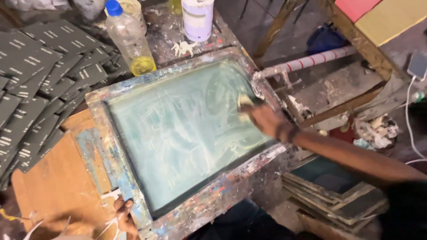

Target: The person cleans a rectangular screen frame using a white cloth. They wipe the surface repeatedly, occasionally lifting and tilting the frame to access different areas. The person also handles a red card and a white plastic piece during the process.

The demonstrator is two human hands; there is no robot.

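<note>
My right hand (pixel 262 116) is closed around a small pale rag (pixel 247 101), pressing it against the far right part of the green mesh (pixel 178 129) inside the printing screen (pixel 129 186). My left hand (pixel 123 215) grips the frame's near left corner, fingers curled over its paint-crusted edge. The screen lies tilted across the brown board (pixel 53 186) in front of me, its far side toward the bottles. I judge the wooden frame stiff and fairly heavy, so the rails are the place to hold it; the mesh looks taut, wet and easily torn, so only the soft rag should touch it. Far beyond stand a plastic bottle with yellow liquid (pixel 129 35) and a white container (pixel 197 18). Stacked dark printed cards (pixel 35 75) spread to the left.
</note>
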